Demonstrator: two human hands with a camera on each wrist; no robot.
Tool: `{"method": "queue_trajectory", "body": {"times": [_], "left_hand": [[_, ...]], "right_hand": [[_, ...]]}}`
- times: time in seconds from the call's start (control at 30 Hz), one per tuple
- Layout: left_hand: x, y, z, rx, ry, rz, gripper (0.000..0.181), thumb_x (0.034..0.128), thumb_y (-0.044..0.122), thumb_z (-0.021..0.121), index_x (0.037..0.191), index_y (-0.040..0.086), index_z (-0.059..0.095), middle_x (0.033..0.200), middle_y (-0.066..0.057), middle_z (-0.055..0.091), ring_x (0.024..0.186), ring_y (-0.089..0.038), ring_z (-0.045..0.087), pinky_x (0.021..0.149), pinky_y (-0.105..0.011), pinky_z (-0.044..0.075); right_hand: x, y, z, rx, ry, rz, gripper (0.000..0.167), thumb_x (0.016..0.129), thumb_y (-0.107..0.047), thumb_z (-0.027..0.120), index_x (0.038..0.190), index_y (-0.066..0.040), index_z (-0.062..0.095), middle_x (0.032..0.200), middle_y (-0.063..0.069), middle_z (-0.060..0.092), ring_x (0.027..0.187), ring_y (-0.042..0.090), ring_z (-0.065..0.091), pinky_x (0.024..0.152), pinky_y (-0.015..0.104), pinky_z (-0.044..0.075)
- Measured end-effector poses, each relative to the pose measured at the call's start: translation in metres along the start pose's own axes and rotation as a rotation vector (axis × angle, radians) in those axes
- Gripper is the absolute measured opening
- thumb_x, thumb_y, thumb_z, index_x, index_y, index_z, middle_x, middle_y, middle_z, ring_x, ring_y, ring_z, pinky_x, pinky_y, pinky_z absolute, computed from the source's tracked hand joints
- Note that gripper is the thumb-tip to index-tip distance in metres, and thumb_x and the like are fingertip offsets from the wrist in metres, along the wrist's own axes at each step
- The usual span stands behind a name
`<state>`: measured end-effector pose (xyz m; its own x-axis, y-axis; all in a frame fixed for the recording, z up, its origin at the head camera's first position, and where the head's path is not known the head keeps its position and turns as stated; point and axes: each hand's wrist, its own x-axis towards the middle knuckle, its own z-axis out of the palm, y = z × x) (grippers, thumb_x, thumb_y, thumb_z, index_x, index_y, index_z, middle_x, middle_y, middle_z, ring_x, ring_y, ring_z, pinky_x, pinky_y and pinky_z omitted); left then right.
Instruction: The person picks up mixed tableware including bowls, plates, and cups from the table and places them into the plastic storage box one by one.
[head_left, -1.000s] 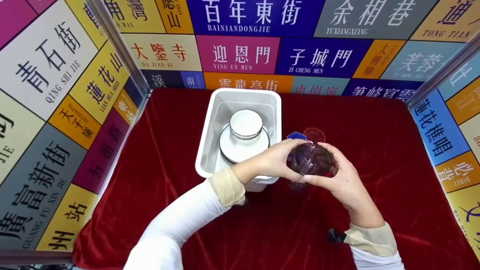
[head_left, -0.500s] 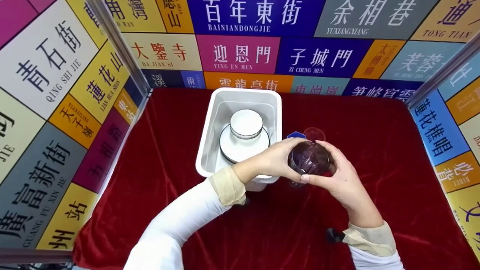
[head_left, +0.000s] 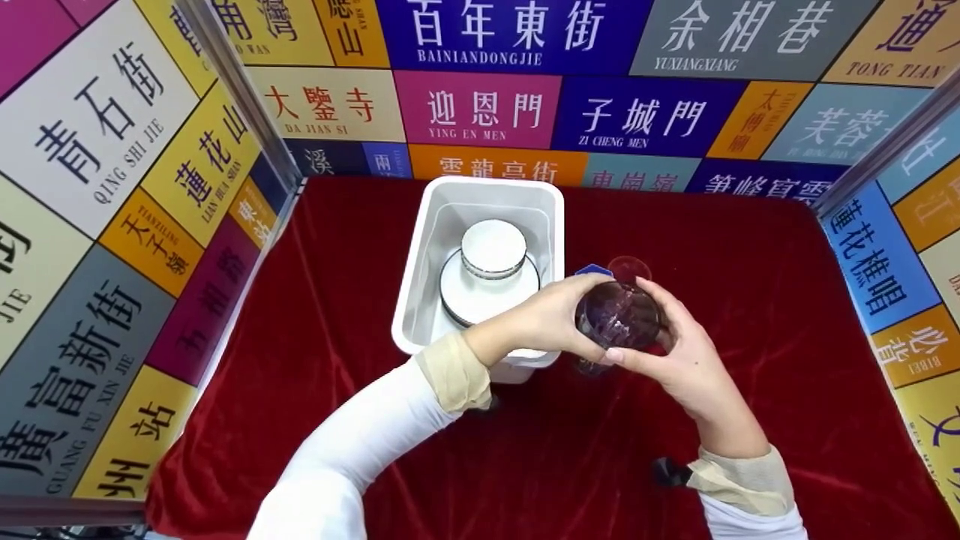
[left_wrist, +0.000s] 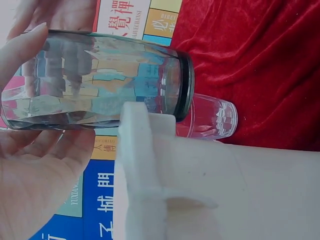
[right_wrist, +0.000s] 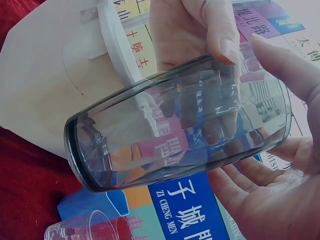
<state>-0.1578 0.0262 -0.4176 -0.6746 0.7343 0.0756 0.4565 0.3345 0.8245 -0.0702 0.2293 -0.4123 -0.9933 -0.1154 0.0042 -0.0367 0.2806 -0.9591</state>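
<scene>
A smoky-tinted, faceted drinking glass (head_left: 621, 316) is held up between both hands, to the right of a white plastic bin (head_left: 409, 339). My left hand (head_left: 553, 316) grips its left side near the mouth. Fingers and thumb of my right hand (head_left: 684, 352) curve round the opposite side. Both wrist views show the glass (left_wrist: 100, 82) from the side, its thick dark base pointing down towards the cloth. Through its wall, fingers of the right hand (right_wrist: 270, 185) are partly visible. The thumbs come close together at the near side of the mouth.
Inside the bin, a small white round dish (head_left: 493, 246) sits on a wider dark-rimmed one (head_left: 469, 298). Beyond the hands stand a clear glass (left_wrist: 220, 117) and a blue angular object (right_wrist: 95, 202). Red velvet cloth (head_left: 315, 262) covers the table; printed panels (head_left: 480, 109) enclose it.
The tinted glass has shifted slightly in the hands, its mouth moving a little to the left. Both hands stay in nearly the same place; bin and dishes have not moved.
</scene>
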Motion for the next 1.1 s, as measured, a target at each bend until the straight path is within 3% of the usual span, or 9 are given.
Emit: {"method": "queue_trajectory", "body": {"times": [0.3,0.6,0.7,0.83,0.97,1.1], "left_hand": [[0.0,0.002,-0.005,-0.023,0.015,0.003,0.086,0.0651,0.025,0.094,0.139,0.014,0.053,0.131,0.002,0.061,0.117,-0.008,0.058,0.104,-0.019,0.044],[0.003,0.008,-0.015,-0.059,0.02,-0.005,0.087,0.066,0.025,0.094,0.142,0.014,0.052,0.134,0.001,0.061,0.12,-0.011,0.059,0.109,-0.029,0.047],[0.003,0.01,-0.019,-0.084,0.029,-0.009,0.088,0.0652,0.025,0.095,0.142,0.016,0.052,0.134,0.002,0.061,0.12,-0.013,0.06,0.107,-0.027,0.047],[0.002,0.013,-0.024,-0.114,0.058,-0.016,0.089,0.0636,0.026,0.096,0.141,0.018,0.053,0.132,0.004,0.062,0.119,-0.015,0.061,0.104,-0.022,0.047],[-0.001,0.017,-0.032,-0.162,0.08,-0.036,0.089,0.0636,0.026,0.096,0.141,0.019,0.052,0.131,0.002,0.063,0.12,-0.019,0.062,0.106,-0.027,0.048],[-0.003,0.021,-0.043,-0.153,0.098,-0.043,0.09,0.0641,0.027,0.096,0.142,0.02,0.051,0.132,0.002,0.064,0.121,-0.016,0.061,0.108,-0.027,0.046]], "right_hand": [[0.0,0.003,0.001,0.031,0.028,-0.027,0.086,0.08,-0.001,0.082,0.153,-0.017,0.04,0.144,0.006,0.049,0.126,0.014,0.053,0.1,0.013,0.046],[-0.001,0.008,0.003,0.035,0.037,-0.02,0.08,0.085,-0.005,0.079,0.153,-0.019,0.041,0.145,0.004,0.051,0.128,0.014,0.051,0.102,0.014,0.044],[-0.002,0.008,0.003,0.021,0.032,-0.016,0.077,0.086,-0.007,0.078,0.153,-0.019,0.041,0.144,0.004,0.051,0.127,0.014,0.05,0.102,0.014,0.044],[-0.003,0.009,0.004,0.0,0.029,-0.004,0.073,0.087,-0.009,0.077,0.151,-0.017,0.043,0.141,0.004,0.052,0.124,0.014,0.052,0.101,0.014,0.045],[-0.002,0.011,0.005,-0.016,0.031,0.009,0.071,0.087,-0.009,0.077,0.15,-0.013,0.044,0.139,0.006,0.054,0.121,0.012,0.053,0.099,0.014,0.046],[-0.001,0.013,0.008,-0.009,0.042,0.005,0.071,0.087,-0.008,0.077,0.15,-0.009,0.044,0.137,0.005,0.054,0.12,0.012,0.054,0.101,0.014,0.045]]}}
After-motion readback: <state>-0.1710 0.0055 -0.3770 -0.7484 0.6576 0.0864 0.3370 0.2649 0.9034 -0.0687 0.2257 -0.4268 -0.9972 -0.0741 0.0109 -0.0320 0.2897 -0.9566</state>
